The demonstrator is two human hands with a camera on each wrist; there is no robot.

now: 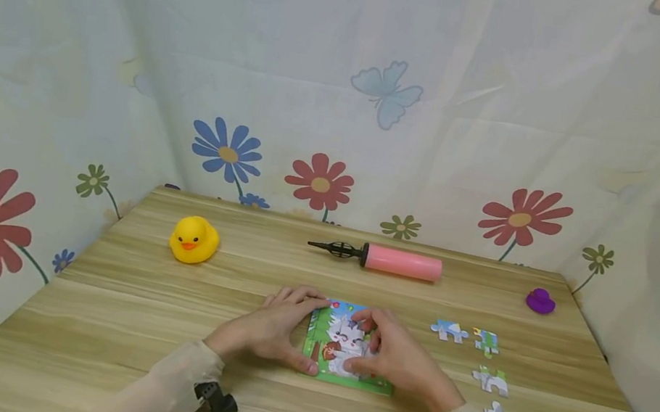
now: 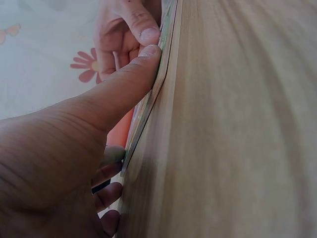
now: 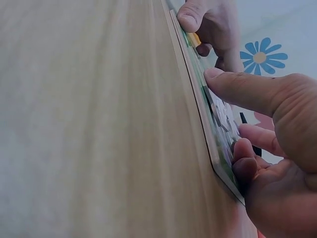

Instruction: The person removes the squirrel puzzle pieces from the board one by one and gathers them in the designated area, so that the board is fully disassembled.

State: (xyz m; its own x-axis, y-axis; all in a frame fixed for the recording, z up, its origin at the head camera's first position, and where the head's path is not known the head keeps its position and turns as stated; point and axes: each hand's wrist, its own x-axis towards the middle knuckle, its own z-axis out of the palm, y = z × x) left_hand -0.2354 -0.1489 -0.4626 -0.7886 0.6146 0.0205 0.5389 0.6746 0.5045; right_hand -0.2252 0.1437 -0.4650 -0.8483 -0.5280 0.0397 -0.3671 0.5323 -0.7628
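Puzzle [image 1: 352,383] lies flat on the table [image 1: 118,316] between the two hands, at three o'clock from the left hand [image 1: 271,328] and at nine o'clock from the right hand [image 1: 402,359], which partly covers it. Its long axis is hard to tell, because this hand hides much of the right side. The right hand is nearer to the loose pieces: one piece [image 1: 449,332] is at two o'clock from it, and three others [image 1: 491,380] make a row that runs from eleven to five o'clock. The left hand is spread wide, touching the puzzle with its thumb at the seven o'clock corner and a finger near the ten o'clock corner. The right hand has bent fingers and thumb apart, tips on the picture; whether it pinches a piece, one cannot tell.
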